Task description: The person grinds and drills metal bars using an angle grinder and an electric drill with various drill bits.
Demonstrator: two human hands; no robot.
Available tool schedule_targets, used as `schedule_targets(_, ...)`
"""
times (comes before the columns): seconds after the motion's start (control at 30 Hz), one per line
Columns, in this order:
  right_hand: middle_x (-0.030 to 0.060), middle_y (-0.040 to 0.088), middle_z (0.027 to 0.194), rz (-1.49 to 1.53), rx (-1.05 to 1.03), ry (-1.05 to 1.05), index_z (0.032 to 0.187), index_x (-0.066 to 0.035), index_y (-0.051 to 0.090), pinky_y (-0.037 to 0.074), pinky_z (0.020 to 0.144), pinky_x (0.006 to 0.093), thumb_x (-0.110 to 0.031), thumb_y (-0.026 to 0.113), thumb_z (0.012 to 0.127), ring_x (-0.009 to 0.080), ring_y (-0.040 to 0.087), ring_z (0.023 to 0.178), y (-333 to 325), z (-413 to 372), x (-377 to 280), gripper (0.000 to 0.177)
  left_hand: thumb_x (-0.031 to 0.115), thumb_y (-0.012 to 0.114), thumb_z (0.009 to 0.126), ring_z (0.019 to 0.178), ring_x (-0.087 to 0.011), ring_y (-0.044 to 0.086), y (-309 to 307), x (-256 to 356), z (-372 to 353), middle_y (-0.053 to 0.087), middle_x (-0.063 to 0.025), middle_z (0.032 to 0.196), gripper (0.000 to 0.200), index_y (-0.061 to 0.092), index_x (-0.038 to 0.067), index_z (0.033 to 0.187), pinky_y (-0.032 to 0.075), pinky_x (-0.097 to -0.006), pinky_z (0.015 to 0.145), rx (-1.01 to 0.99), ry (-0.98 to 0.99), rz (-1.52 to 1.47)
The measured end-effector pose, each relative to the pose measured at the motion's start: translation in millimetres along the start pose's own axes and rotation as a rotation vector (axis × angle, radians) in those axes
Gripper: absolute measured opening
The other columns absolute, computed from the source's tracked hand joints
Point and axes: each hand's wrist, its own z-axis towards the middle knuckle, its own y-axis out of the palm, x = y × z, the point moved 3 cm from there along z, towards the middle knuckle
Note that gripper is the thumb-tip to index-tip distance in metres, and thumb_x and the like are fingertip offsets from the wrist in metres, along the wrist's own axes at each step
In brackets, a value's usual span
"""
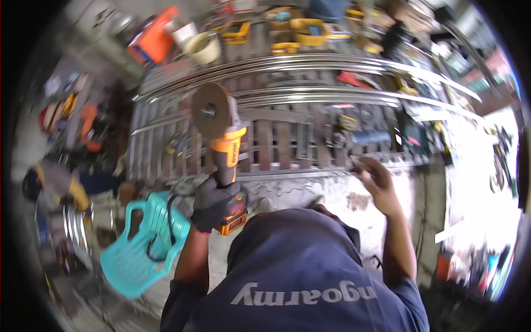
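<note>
While left hand (213, 202) grips grinder (228, 154), disc (210, 110) upward

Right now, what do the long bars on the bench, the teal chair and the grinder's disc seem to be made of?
Long bars: polished metal, probably steel, given bright mirror-like streaks. Teal chair: moulded plastic, uniform colour, slatted back. Disc on the grinder: dull brown abrasive, matte and grainy-looking; blur leaves that open.

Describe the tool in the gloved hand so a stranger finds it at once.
Find the long shiny rails across the slatted bench. Below their left end, the gloved left hand holds a grinder. Only it carries a round brown disc on an orange body.
</note>
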Motion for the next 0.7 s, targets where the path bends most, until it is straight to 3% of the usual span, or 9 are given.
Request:
schedule_targets(0.1, 0.0174, 0.066, 0.152, 0.184, -0.052, -0.307, 0.16, 0.003, 0.049, 0.049, 0.117, 0.0404, -0.024, 0.063, 0.115, 0.0248, 0.062, 0.141, 85, 18, -53, 0.054, 0.011, 0.078, 0.098, 0.092, -0.0158, 0.073, 43, 56, 13, 0.077, -0.0089, 0.103, 0.033, 0.071, -0.003, 0.127, 0.06, -0.0337, 0.085, -0.305, 0.061, -0.198)
schedule_targets(0.13, 0.0165, 0.067, 0.147, 0.174, -0.084, -0.34, 0.161, 0.0, 0.049, 0.053, 0.11, 0.0403, -0.029, 0.063, 0.115, 0.0231, 0.065, 0.131, 104, 21, -83, 0.056, 0.014, 0.077, 0.099, 0.093, -0.0179, 0.075, 58, 77, 14, 0.078, -0.0104, 0.104, 0.036, 0.069, -0.004, 0.129, 0.061, -0.0344, 0.086, -0.454, 0.064, -0.275)
schedule_targets(0.27, 0.0121, 0.069, 0.142, 0.627, -0.212, -0.221, 0.155, 0.0, 0.054, 0.052, 0.113, 0.0366, -0.062, 0.045, 0.116, 0.0167, 0.066, 0.129, 138, 30, -134, 0.074, 0.033, 0.073, 0.102, 0.097, -0.0259, 0.079, 112, 148, 9, 0.08, -0.0207, 0.109, 0.056, 0.063, -0.009, 0.137, 0.064, -0.0372, 0.085, -1.13, 0.008, -0.514)
schedule_targets(0.33, 0.0142, 0.071, 0.134, 0.571, 0.003, -0.188, 0.152, 0.001, 0.054, 0.059, 0.102, 0.0377, -0.067, 0.043, 0.115, 0.0218, 0.073, 0.116, 121, -1, -167, 0.078, 0.033, 0.073, 0.103, 0.099, -0.0255, 0.078, 128, 169, -4, 0.08, -0.0207, 0.113, 0.056, 0.063, -0.01, 0.138, 0.064, -0.0362, 0.087, -1.279, -0.088, -0.486)
schedule_targets(0.4, 0.0166, 0.071, 0.131, 0.708, -0.022, -0.292, 0.153, 0.001, 0.052, 0.062, 0.097, 0.0392, -0.071, 0.042, 0.113, 0.0266, 0.075, 0.11, 110, -21, -172, 0.083, 0.031, 0.075, 0.103, 0.102, -0.0224, 0.077, 141, 183, -14, 0.079, -0.018, 0.119, 0.055, 0.062, -0.009, 0.14, 0.063, -0.0345, 0.09, -1.417, -0.108, -0.415)
schedule_targets(0.47, 0.0186, 0.07, 0.129, 0.794, -0.075, -0.391, 0.154, 0.001, 0.05, 0.063, 0.093, 0.041, -0.074, 0.04, 0.111, 0.0303, 0.076, 0.106, 93, -38, -178, 0.087, 0.027, 0.078, 0.102, 0.106, -0.0188, 0.076, 154, 187, -19, 0.079, -0.0137, 0.122, 0.055, 0.062, -0.008, 0.142, 0.061, -0.0332, 0.093, -1.511, 0.032, -0.231)
schedule_targets(0.53, 0.02, 0.07, 0.128, 0.832, -0.122, -0.492, 0.155, 0.002, 0.049, 0.063, 0.091, 0.0432, -0.076, 0.039, 0.109, 0.0327, 0.075, 0.104, 77, -63, -185, 0.091, 0.019, 0.082, 0.099, 0.11, -0.015, 0.073, 179, 180, -23, 0.077, -0.0073, 0.123, 0.049, 0.066, -0.004, 0.139, 0.059, -0.0333, 0.096, -1.525, 0.065, -0.257)
schedule_targets(0.6, 0.0182, 0.073, 0.104, 0.842, 0.079, -0.534, 0.141, 0.003, 0.058, 0.061, 0.07, 0.0349, -0.073, 0.035, 0.112, 0.0235, 0.074, 0.083, 75, -82, -195, 0.084, 0.018, 0.082, 0.098, 0.111, -0.0158, 0.073, 201, 185, -30, 0.077, -0.0071, 0.122, 0.045, 0.068, -0.003, 0.136, 0.06, -0.0341, 0.098, -1.5, 0.195, -0.221)
schedule_targets(0.7, 0.0155, 0.072, 0.095, 0.688, 0.081, -0.592, 0.138, 0.002, 0.06, 0.057, 0.063, 0.0332, -0.076, 0.03, 0.111, 0.0201, 0.069, 0.068, 51, -99, -191, 0.087, 0.013, 0.083, 0.095, 0.109, -0.0175, 0.075, 233, 195, -50, 0.077, -0.0077, 0.121, 0.039, 0.071, -0.002, 0.129, 0.062, -0.0355, 0.096, -1.394, 0.317, -0.12)
